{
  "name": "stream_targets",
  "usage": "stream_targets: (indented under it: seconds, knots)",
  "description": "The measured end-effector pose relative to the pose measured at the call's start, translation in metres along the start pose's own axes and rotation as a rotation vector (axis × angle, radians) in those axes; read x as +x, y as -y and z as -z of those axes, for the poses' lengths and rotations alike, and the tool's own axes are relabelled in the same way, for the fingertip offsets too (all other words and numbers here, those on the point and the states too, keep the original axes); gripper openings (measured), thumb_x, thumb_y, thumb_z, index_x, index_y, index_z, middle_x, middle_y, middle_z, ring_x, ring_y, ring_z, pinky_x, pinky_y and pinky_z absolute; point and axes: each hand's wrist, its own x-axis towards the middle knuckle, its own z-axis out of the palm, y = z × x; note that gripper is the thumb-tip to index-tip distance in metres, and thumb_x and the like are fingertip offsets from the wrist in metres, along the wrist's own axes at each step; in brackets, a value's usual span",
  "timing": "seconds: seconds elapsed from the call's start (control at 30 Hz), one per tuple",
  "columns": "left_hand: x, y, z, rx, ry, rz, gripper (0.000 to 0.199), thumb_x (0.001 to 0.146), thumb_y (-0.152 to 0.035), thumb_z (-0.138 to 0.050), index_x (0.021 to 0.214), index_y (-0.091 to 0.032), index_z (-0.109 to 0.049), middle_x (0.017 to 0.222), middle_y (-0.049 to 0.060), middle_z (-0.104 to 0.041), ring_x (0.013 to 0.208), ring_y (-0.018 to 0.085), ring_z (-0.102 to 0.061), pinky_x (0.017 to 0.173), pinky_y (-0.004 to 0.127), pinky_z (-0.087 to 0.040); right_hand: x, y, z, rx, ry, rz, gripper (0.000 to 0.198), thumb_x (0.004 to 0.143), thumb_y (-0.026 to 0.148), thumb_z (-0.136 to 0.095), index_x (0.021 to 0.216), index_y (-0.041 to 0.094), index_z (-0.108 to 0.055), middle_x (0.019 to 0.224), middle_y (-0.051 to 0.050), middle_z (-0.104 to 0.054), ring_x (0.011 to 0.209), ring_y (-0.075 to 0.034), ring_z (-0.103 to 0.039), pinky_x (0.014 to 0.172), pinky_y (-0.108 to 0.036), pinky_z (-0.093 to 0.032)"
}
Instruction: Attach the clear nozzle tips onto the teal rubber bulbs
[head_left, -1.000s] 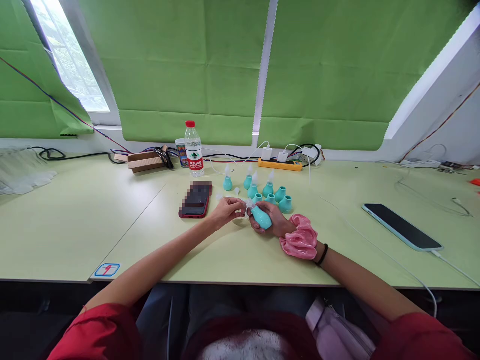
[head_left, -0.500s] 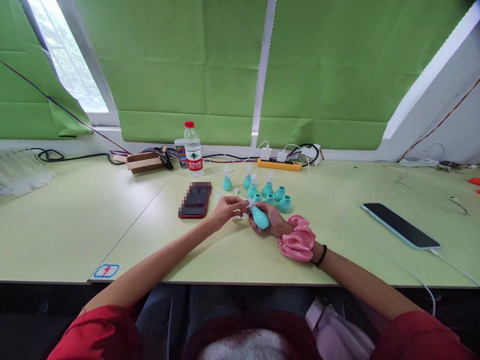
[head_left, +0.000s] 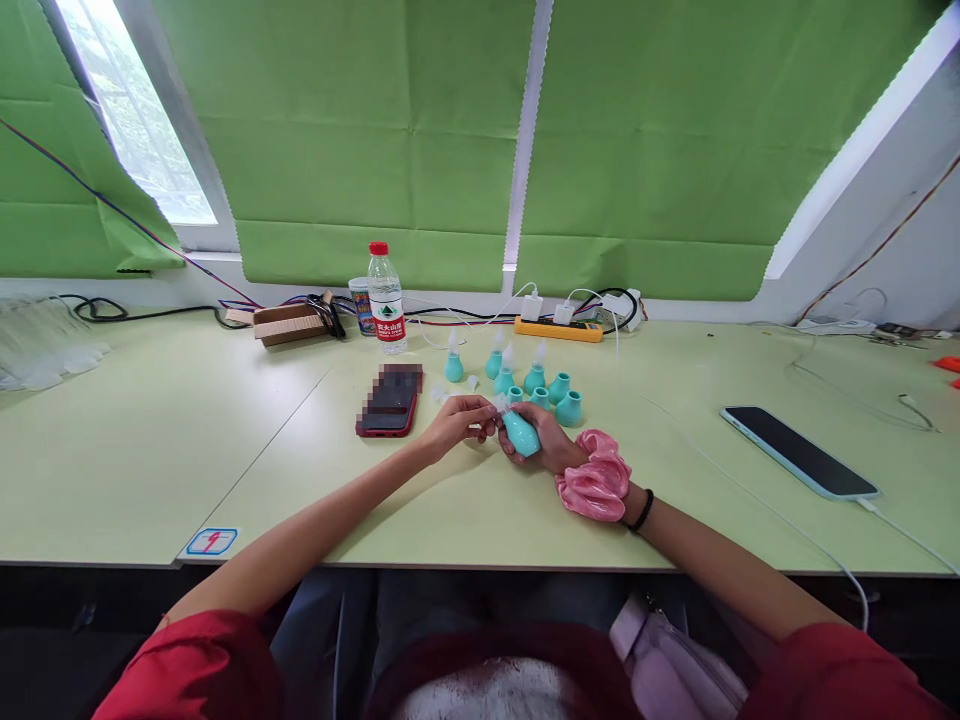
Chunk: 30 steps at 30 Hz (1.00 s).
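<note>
My right hand (head_left: 546, 437) is wrapped around a turquoise squeeze bulb (head_left: 521, 433), held tilted just above the table. At the bulb's upper left mouth sits a clear nozzle (head_left: 502, 403), partly hidden by fingers. The fingertips of my left hand (head_left: 461, 420) pinch this nozzle. Just beyond my hands stand several turquoise bulbs with clear tips, such as the tipped bulb (head_left: 454, 367) at the left. Others have bare open mouths, like the open bulb (head_left: 569, 409) at the right. Small clear pieces (head_left: 472, 382) lie near my left hand.
A red-cased phone (head_left: 391, 400) lies left of my hands, and a charging phone (head_left: 799, 452) lies to the right. Behind are a water bottle (head_left: 387, 300), a paper cup (head_left: 363, 306), a cardboard box (head_left: 289, 325) and a yellow power strip (head_left: 559, 328). Clear plastic bags (head_left: 45, 343) sit far left.
My left fingers have shifted slightly at the nozzle, staying close to the bulb's mouth. My right hand keeps its hold on the bulb, almost unmoved.
</note>
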Motion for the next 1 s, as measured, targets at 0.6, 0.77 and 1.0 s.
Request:
stream_targets:
  seconds: [0.6,0.77,1.0]
  knots:
    - [-0.001,-0.003,-0.004,-0.149,-0.07,-0.116,0.013,0.066,-0.02,-0.044,0.055,-0.014,-0.042,0.052,-0.001,-0.046,0.05,0.009,-0.045,0.05,0.023,-0.036,-0.002,0.009,0.007,0.196,0.181,-0.137,0.028,0.075,0.04,-0.025,0.07,0.018,-0.042,0.041,0.004,-0.042,0.029,-0.009,-0.032,0.033,-0.021,-0.022]
    - [-0.001,-0.008,0.0,0.307,-0.158,-0.195,0.017,0.069,-0.026,-0.045,0.056,-0.015,-0.043,0.055,0.0,-0.047,0.054,0.01,-0.044,0.055,0.025,-0.037,0.0,0.009,0.009,0.16,0.085,-0.107,0.027,0.074,0.038,-0.026,0.069,0.018,-0.043,0.04,0.002,-0.043,0.03,-0.01,-0.034,0.032,-0.021,-0.023]
    - [0.002,0.009,0.009,1.273,-0.255,-0.243,0.007,0.069,-0.021,-0.049,0.067,-0.016,-0.054,0.063,0.006,-0.052,0.07,0.019,-0.044,0.06,0.027,-0.033,-0.009,0.007,-0.007,-0.222,-0.021,-0.005,0.026,0.072,0.037,-0.034,0.062,0.016,-0.047,0.044,0.0,-0.05,0.034,-0.009,-0.041,0.035,-0.021,-0.031]
